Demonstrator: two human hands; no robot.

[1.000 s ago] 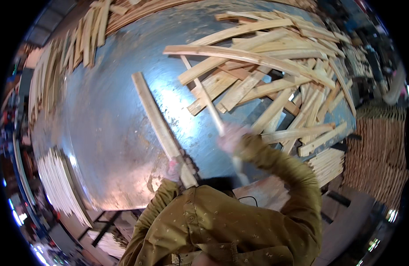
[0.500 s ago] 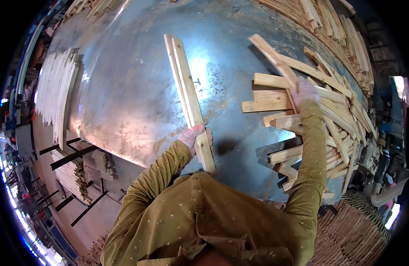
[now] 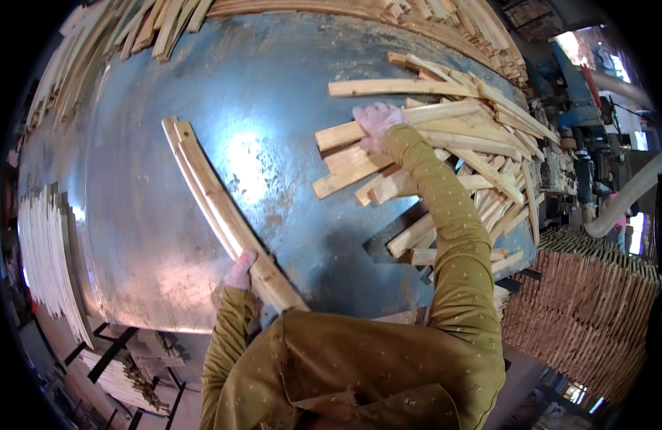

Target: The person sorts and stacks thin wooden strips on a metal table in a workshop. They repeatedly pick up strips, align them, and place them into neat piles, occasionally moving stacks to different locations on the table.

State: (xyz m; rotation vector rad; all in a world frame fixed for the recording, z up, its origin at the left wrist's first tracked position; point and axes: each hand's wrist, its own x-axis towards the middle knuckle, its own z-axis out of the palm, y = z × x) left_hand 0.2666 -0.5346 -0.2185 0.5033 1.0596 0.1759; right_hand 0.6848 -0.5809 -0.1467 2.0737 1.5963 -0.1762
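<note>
Two hands at work on one blue metal table [image 3: 273,86]. Left hand [image 3: 240,270] is closed on the near end of a small bundle of slats [image 3: 216,197]; fingers wrap the bundle's left side, thumb hidden. Bundle lies flat on the table, near end at the near edge just beside the person's chest, far end pointing far-left. At least two slats lie in it side by side; exact count cannot be told.

Right hand [image 3: 377,118] is stretched far-right over the loose pile [image 3: 445,150]. Fingers are bent down on top of a long pale slat [image 3: 388,125] that sticks out left from the pile. Whether it grips or only presses cannot be told. The mustard sleeve [image 3: 453,236] crosses the pile's near half and hides the slats under it.

Pile: many slats lying criss-cross on the right half of the table, some overhanging the right edge. Bundle and pile are well apart, with bare scuffed metal and a glare patch between them.

Surroundings:
- far edge: a row of slats [image 3: 431,14] heaped along the table rim, more at far left.
- left, off the table: a stack of pale slats [image 3: 44,251] seen end-on.
- near left, below the table: black frame [image 3: 108,351] with more slats.
- right, off the table: tall dark stack [image 3: 589,301] of neatly ranked slats.
- far right: blue machine [image 3: 574,79] and a grey hose [image 3: 625,201].
</note>
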